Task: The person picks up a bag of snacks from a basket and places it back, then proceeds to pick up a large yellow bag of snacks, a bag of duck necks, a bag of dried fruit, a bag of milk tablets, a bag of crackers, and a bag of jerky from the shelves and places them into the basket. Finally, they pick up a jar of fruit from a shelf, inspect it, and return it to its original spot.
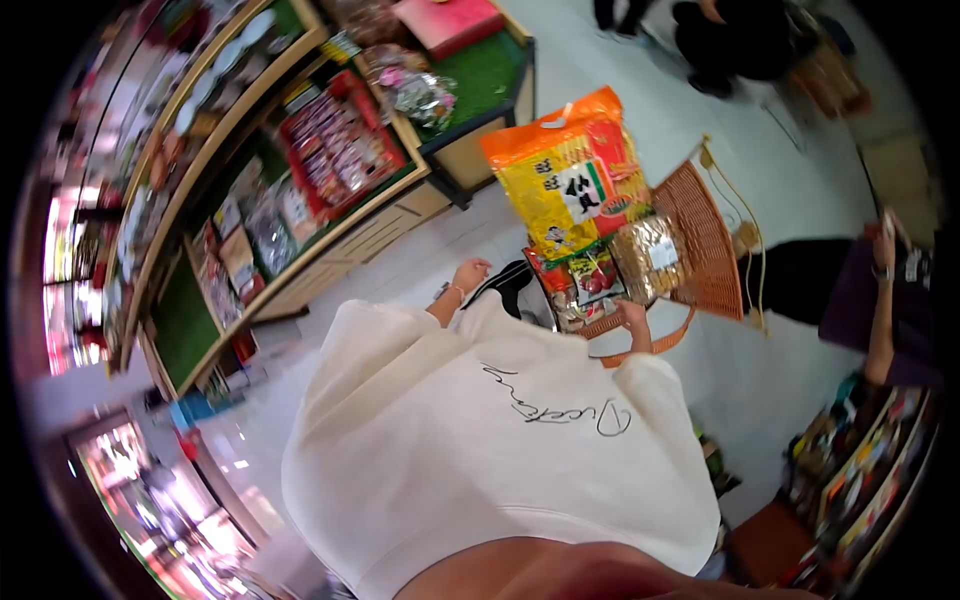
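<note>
A woven brown basket with a yellow rim is in front of me, filled with packaged snacks. Upright in it stands a big orange-and-yellow snack bag, beside a clear pack of light-brown snacks. Smaller red and dark packets lie at the near side. My right hand is at that near edge, fingers bent against the packets; what they grip is hidden. A curved orange-brown basket handle passes by its wrist. My left hand, a bracelet at its wrist, is left of the basket, fingers apart and holding nothing.
Wooden shelves with green matting and packaged goods run along the left. A red tray of packets sits on one. A person in dark clothes is at the right, others at the top. More stocked shelves stand lower right.
</note>
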The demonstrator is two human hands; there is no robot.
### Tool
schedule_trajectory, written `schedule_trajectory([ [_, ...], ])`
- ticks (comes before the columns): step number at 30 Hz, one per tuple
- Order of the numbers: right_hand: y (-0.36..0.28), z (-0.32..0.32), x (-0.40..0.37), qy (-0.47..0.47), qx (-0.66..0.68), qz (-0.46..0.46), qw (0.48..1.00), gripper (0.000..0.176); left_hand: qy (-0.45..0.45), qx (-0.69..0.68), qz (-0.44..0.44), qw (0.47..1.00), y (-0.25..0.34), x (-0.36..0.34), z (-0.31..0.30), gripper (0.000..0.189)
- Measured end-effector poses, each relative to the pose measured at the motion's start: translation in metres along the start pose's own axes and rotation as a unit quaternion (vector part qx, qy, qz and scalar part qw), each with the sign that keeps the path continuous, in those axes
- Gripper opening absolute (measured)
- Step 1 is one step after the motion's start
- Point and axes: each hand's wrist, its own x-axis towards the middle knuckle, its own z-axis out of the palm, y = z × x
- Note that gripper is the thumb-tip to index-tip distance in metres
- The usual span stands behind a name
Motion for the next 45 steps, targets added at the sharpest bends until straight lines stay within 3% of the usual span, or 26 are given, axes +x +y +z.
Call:
schedule_trajectory([
  [2, -0.026, 0.012, -0.042, -0.09, 0.051, -0.003, 0.995, 0.02, 0.035, 0.219, 0.02, 0.975, 0.0, -0.055, 0.013, 0.022],
  [3, -0.037, 0.014, -0.063, -0.107, 0.042, -0.023, 0.993, 0.022, -0.04, 0.241, -0.033, 0.969, 0.001, -0.079, 0.018, 0.023],
  [4, -0.035, 0.019, -0.07, -0.109, 0.036, 0.031, 0.993, 0.024, -0.087, 0.265, -0.015, 0.96, -0.016, -0.097, 0.028, 0.023],
  [5, -0.008, 0.029, -0.051, -0.149, 0.05, 0.001, 0.988, 0.022, -0.131, 0.289, 0.008, 0.948, -0.031, -0.11, 0.034, 0.024],
  [6, -0.022, 0.039, -0.079, -0.14, 0.097, 0.03, 0.985, 0.024, -0.173, 0.275, -0.003, 0.946, -0.033, -0.126, 0.033, 0.026],
  [7, -0.03, 0.054, -0.112, -0.13, 0.139, 0.062, 0.98, 0.027, -0.155, 0.265, -0.032, 0.951, -0.021, -0.149, 0.031, 0.024],
  [9, -0.009, 0.083, -0.128, -0.079, 0.063, 0.112, 0.988, 0.029, -0.121, 0.119, 0.016, 0.985, -0.053, -0.164, 0.031, 0.022],
  [11, 0.004, 0.103, -0.131, -0.086, 0.005, 0.136, 0.987, 0.028, -0.076, -0.043, -0.027, 0.996, -0.073, -0.181, 0.019, 0.022],
  [13, 0.004, 0.125, -0.128, -0.117, -0.053, 0.144, 0.981, 0.027, 0.024, -0.138, -0.074, 0.987, -0.096, -0.202, 0.005, 0.023],
  [17, -0.034, 0.182, -0.115, -0.149, -0.152, 0.12, 0.97, 0.024, 0.164, -0.175, -0.092, 0.966, -0.127, -0.27, -0.036, 0.023],
  [22, -0.107, 0.324, -0.114, -0.12, -0.252, 0.042, 0.959, 0.022, 0.314, -0.393, -0.119, 0.856, -0.255, -0.369, -0.046, 0.023],
  [25, -0.12, 0.455, -0.125, -0.241, -0.167, -0.055, 0.954, 0.021, 0.335, -0.473, -0.152, 0.8, -0.364, -0.433, -0.032, 0.022],
  [27, -0.146, 0.557, -0.203, -0.296, -0.257, -0.102, 0.914, 0.024, 0.37, -0.383, -0.285, 0.797, -0.386, -0.497, -0.039, 0.026],
  [28, -0.147, 0.606, -0.243, -0.34, -0.25, -0.13, 0.897, 0.026, 0.393, -0.401, -0.309, 0.768, -0.414, -0.523, -0.033, 0.027],
  [29, -0.15, 0.645, -0.284, -0.394, -0.287, -0.174, 0.855, 0.026, 0.426, -0.379, -0.291, 0.768, -0.403, -0.558, -0.04, 0.027],
  [30, -0.153, 0.679, -0.321, -0.444, -0.32, -0.214, 0.809, 0.026, 0.425, -0.435, -0.356, 0.709, -0.432, -0.574, -0.034, 0.027],
  [32, -0.139, 0.739, -0.355, -0.493, -0.35, -0.33, 0.725, 0.025, 0.437, -0.508, -0.382, 0.636, -0.469, -0.606, -0.031, 0.029],
  [35, -0.139, 0.78, -0.414, -0.512, -0.344, -0.314, 0.721, 0.025, 0.39, -0.609, -0.291, 0.626, -0.541, -0.632, -0.031, 0.031],
  [38, -0.115, 0.814, -0.402, -0.53, -0.357, -0.245, 0.729, 0.025, 0.496, -0.651, -0.305, 0.487, -0.513, -0.615, -0.096, 0.032],
  [40, -0.111, 0.829, -0.397, -0.505, -0.417, -0.216, 0.724, 0.024, 0.488, -0.702, -0.209, 0.474, -0.538, -0.587, -0.125, 0.028],
  [41, -0.108, 0.833, -0.389, -0.493, -0.444, -0.195, 0.723, 0.024, 0.472, -0.694, -0.224, 0.496, -0.528, -0.577, -0.151, 0.028],
  [44, -0.11, 0.857, -0.362, -0.415, -0.534, -0.133, 0.725, 0.021, 0.413, -0.667, -0.196, 0.588, -0.527, -0.548, -0.219, 0.029],
  [45, -0.116, 0.861, -0.362, -0.386, -0.554, -0.101, 0.731, 0.021, 0.378, -0.622, -0.187, 0.66, -0.538, -0.542, -0.245, 0.03],
])
